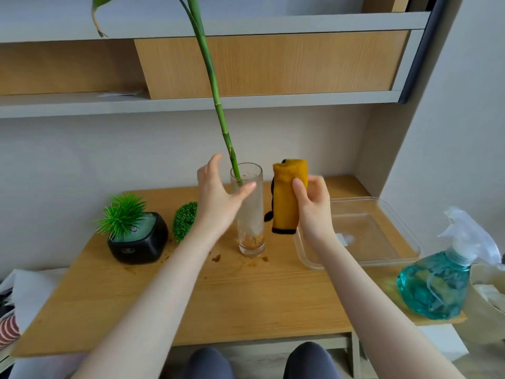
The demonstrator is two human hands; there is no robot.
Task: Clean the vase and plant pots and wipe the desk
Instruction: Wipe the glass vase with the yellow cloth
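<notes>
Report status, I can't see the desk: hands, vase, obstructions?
Left hand open at glass vase. Right hand grips yellow cloth. Bamboo stalk in vase.

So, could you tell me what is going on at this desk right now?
A person is cleaning up a wooden desk. Their right hand holds a folded yellow cloth up in the air, while the open left hand reaches toward a tall glass vase that holds a green stalk; contact is unclear. The vase has brown residue at its bottom, and brown spots lie on the desk near it. A black plant pot, a clear tray and a blue spray bottle stand nearby.
</notes>
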